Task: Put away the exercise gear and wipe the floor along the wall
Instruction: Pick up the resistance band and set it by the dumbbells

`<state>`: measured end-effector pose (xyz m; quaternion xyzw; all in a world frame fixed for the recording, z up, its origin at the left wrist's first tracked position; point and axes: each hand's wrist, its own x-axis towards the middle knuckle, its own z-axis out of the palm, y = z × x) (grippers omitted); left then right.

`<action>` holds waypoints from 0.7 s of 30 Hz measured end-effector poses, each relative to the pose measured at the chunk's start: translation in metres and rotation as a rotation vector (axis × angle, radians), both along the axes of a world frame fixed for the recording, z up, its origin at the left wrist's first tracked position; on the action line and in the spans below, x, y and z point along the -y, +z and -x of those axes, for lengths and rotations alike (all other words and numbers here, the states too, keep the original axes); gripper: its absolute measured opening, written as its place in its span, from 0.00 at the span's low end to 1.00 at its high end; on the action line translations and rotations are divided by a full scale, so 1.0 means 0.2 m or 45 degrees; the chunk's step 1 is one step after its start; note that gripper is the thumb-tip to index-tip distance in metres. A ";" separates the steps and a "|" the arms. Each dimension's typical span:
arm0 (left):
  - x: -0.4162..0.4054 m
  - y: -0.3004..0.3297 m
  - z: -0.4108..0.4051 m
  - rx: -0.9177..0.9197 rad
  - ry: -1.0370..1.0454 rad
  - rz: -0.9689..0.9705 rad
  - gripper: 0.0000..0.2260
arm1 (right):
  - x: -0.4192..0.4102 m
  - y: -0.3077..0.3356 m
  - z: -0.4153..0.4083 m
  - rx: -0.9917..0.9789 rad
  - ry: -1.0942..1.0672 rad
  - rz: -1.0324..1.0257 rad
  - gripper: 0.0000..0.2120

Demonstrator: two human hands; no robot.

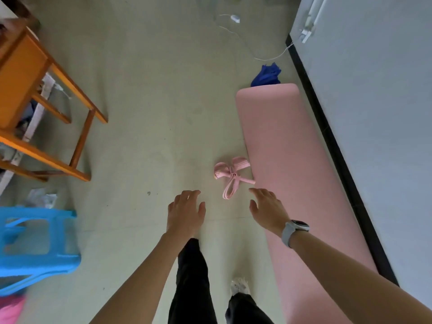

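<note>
While both arms reach down, left hand [185, 210], right hand [268, 210] spread, empty, near pink strap [230, 176].

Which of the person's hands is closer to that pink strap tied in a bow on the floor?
The right hand: its fingertips reach just beside the pink strap, near its loose ends. The left hand hovers open farther off, on the strap's other side.

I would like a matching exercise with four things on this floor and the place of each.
Things:
1. pink mat
2. pink strap
3. blue cloth
4. blue stool

Places:
A. beyond the mat's far end
B. along the wall's black baseboard
C. at the left edge of the view
D. just ahead of both hands

Pairs: 1-B, 2-D, 3-A, 4-C
</note>
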<state>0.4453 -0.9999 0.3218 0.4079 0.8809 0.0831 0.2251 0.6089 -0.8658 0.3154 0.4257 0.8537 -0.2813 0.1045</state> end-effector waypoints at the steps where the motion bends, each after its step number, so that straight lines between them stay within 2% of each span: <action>1: -0.09 -0.05 0.11 0.004 -0.042 0.014 0.19 | -0.08 -0.05 0.10 0.005 -0.020 0.013 0.20; 7: -0.68 -0.54 0.73 0.044 -0.362 0.162 0.19 | -0.48 -0.60 0.60 0.088 -0.324 0.154 0.21; 12: -1.10 -1.11 1.05 0.112 -0.460 0.232 0.19 | -0.78 -1.21 0.86 0.144 -0.533 0.268 0.21; 17: -1.38 -1.86 1.12 0.165 -0.538 0.281 0.19 | -1.05 -1.92 0.98 0.164 -0.581 0.252 0.21; 21: -1.56 -2.61 1.07 0.208 -0.559 0.309 0.21 | -1.21 -2.66 1.02 0.143 -0.524 0.262 0.34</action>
